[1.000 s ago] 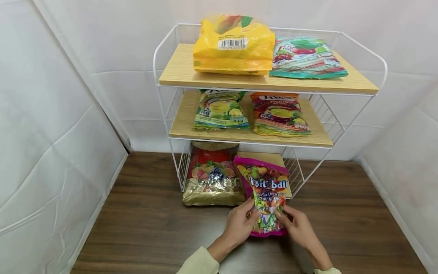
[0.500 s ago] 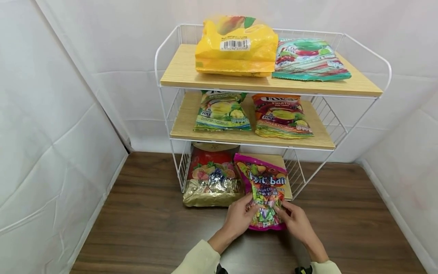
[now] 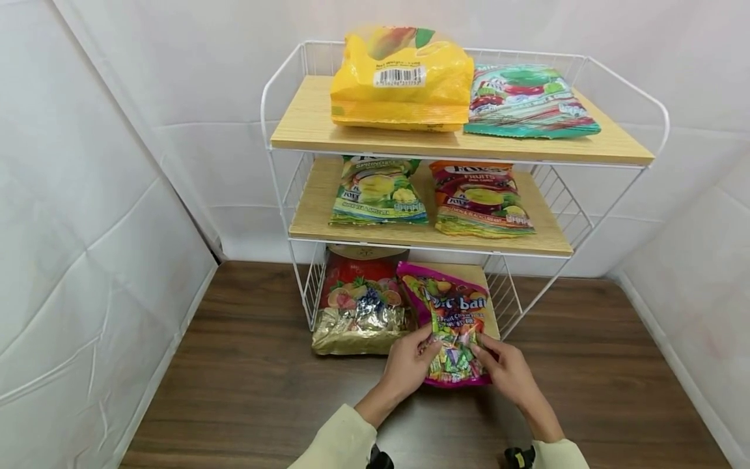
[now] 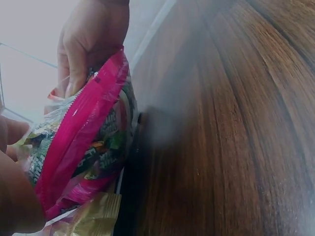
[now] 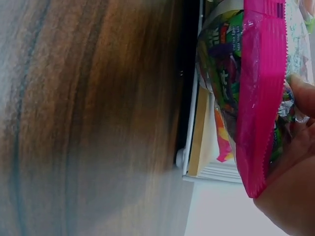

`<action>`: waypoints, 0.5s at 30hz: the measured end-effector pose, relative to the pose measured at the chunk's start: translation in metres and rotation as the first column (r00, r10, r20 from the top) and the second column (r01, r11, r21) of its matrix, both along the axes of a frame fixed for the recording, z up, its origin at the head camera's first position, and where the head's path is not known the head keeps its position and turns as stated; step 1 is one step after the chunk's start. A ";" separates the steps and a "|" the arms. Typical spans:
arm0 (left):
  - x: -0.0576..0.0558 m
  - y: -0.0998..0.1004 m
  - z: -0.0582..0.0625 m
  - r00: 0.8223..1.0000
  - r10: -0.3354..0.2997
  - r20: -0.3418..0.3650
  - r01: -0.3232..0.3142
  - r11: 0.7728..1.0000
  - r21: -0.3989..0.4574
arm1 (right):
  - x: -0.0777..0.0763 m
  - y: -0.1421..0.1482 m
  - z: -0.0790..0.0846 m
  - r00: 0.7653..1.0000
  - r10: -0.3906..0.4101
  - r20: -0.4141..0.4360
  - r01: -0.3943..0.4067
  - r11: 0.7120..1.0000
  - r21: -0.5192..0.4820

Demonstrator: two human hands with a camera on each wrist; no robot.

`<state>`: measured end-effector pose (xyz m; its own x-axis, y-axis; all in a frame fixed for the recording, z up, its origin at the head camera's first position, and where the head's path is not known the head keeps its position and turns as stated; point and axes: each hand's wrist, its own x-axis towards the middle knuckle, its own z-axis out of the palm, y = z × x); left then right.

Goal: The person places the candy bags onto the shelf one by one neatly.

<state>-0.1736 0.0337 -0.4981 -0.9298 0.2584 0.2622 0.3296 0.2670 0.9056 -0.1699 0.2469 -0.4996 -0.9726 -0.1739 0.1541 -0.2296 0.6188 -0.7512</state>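
Note:
A pink-edged bag of fruit chews [image 3: 454, 326] is tilted back at the right half of the bottom shelf [image 3: 491, 306], its lower end in front of the shelf edge. My left hand [image 3: 407, 361] grips its lower left side, thumb on the front. On the opposite side my right hand [image 3: 510, 371] pinches the lower right edge. Both wrist views show the bag's pink bottom seam [image 4: 81, 130] above the table. Just left of it, a red and gold bag [image 3: 363, 299] fills the other half of the bottom shelf.
The white wire rack has wooden shelves. On the middle shelf [image 3: 430, 238] lie a green candy bag [image 3: 377, 192] and a red candy bag [image 3: 482, 198]. A yellow bag [image 3: 401, 81] and a teal bag [image 3: 530, 101] sit on top. White cloth walls surround the dark wooden table [image 3: 246, 391].
Both hands have moved the fruit chew bag slightly forward, farther onto the bottom shelf. Their grip on its sides stays the same. The other bags have not moved.

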 end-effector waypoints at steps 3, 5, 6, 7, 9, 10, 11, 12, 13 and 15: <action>-0.001 -0.001 0.001 1.000 -0.006 -0.031 0.006 1.000 0.007 | 0.001 -0.001 0.003 1.000 -0.009 -0.019 0.009 1.000 0.029; -0.002 -0.001 0.003 0.999 -0.008 -0.049 0.008 1.000 0.015 | 0.000 -0.002 0.006 0.999 -0.006 -0.037 0.008 0.999 0.036; -0.003 -0.002 0.004 0.998 -0.004 -0.060 0.005 1.000 0.019 | -0.001 -0.002 0.007 0.999 -0.003 -0.044 0.005 1.000 0.030; -0.004 -0.002 0.005 0.998 -0.004 -0.062 0.006 1.000 0.023 | -0.002 -0.002 0.008 0.999 -0.002 -0.043 0.003 1.000 0.022; -0.008 -0.001 0.006 0.998 -0.002 -0.056 0.004 0.999 0.035 | -0.005 -0.002 0.009 1.000 0.003 -0.031 -0.003 1.000 0.000; -0.010 -0.001 0.006 0.999 -0.001 -0.045 0.003 0.999 0.041 | -0.007 -0.002 0.009 1.000 0.003 -0.017 -0.003 1.000 -0.005; -0.011 -0.002 0.005 0.999 0.002 -0.037 0.000 0.999 0.045 | -0.009 -0.002 0.008 1.000 0.005 0.001 -0.005 1.000 -0.014; -0.013 -0.002 0.003 1.000 -0.001 -0.019 0.002 0.999 0.049 | -0.011 -0.001 0.008 1.000 0.008 0.017 -0.007 1.000 -0.017; -0.015 -0.002 0.002 1.000 -0.002 -0.006 0.002 0.999 0.050 | -0.012 -0.001 0.007 1.000 0.011 0.025 -0.011 1.000 -0.014; -0.018 -0.003 0.000 1.000 -0.002 0.009 0.002 0.999 0.053 | -0.015 -0.002 0.005 0.999 0.018 0.034 -0.018 1.000 -0.007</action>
